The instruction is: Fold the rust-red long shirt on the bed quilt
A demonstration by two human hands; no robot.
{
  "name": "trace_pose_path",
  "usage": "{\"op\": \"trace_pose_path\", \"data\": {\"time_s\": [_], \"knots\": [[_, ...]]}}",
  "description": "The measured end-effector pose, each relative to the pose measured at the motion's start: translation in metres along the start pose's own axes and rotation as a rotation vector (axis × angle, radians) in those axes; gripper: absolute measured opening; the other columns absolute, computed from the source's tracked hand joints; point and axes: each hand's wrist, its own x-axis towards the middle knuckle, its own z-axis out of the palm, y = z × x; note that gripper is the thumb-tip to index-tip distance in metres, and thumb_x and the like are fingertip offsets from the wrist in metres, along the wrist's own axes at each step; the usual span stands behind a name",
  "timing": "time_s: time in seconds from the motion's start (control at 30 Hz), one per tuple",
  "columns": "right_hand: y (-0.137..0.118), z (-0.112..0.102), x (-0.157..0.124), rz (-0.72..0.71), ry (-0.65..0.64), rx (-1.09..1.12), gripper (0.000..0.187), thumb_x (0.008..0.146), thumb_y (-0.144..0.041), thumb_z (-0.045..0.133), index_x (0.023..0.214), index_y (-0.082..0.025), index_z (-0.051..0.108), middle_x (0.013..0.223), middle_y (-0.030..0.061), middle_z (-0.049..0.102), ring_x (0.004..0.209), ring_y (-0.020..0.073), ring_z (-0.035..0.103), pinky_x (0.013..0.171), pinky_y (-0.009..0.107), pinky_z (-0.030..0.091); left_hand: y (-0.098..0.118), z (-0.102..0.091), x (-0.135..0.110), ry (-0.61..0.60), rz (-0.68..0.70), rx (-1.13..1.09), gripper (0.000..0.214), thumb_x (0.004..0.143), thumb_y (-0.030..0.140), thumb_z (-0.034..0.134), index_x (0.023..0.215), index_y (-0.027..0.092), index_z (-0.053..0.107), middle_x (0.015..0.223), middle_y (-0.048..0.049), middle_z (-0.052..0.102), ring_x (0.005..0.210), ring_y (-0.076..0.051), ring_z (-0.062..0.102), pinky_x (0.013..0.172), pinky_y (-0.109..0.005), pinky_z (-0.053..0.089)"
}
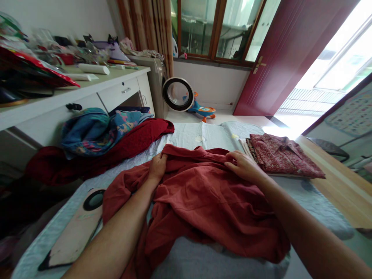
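A rust-red shirt (203,190) lies spread and rumpled across the cloth-covered surface (188,133) in front of me. At its far left edge my left hand (157,166) is closed on the fabric, thumb on top. My right hand (240,164) pinches the far right edge of the same garment, its fingers bent over the cloth. Folds hide part of the shirt's shape, and one sleeve hangs toward me on the left. Just right of my right hand sits a stack of folded clothes, a red patterned shirt (285,155) on top.
Blue floral clothing (101,131) and a dark red garment (130,149) are heaped at the left. A flat beige panel (77,228) with a dark ring lies near my left forearm. Beyond stand a cluttered white desk (116,93), a washing machine with its round door (178,94) open, and a red door (285,50).
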Motion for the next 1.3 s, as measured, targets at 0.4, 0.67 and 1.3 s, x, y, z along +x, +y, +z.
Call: {"op": "trace_pose_path", "data": {"time_s": [0.4,0.67,1.3], "knots": [[0.027,-0.001,0.036,0.165,0.039,0.407,0.021,0.080,-0.029,0.051,0.086,-0.018,0.068,0.075,0.0031,0.066,0.070,0.0178,0.057,0.069,0.029,0.045,0.006,-0.002,-0.008,-0.041,0.095,-0.032,0.051,0.091,0.053,0.038,0.099,0.013,0.068,0.095,-0.0069,0.072,0.089,-0.024,0.062,0.078,-0.031,0.046],[0.053,0.018,0.046,0.342,-0.039,0.089,0.024,0.074,-0.017,0.050,0.085,-0.016,0.071,0.083,0.0089,0.070,0.080,0.0218,0.062,0.073,0.030,0.046,0.000,0.002,-0.006,-0.192,0.313,0.199,0.030,0.085,0.041,0.052,0.098,0.019,0.067,0.100,-0.0061,0.069,0.100,-0.024,0.058,0.095,-0.037,0.042],[0.021,0.044,0.068,-0.031,0.010,0.305,0.013,0.076,-0.018,0.054,0.080,-0.017,0.067,0.087,0.0058,0.067,0.080,0.0178,0.059,0.075,0.026,0.044,0.006,-0.002,-0.013,-0.164,0.493,0.093,0.026,0.080,0.008,0.046,0.097,0.019,0.061,0.096,-0.0037,0.065,0.094,-0.019,0.061,0.087,-0.033,0.049]]}}
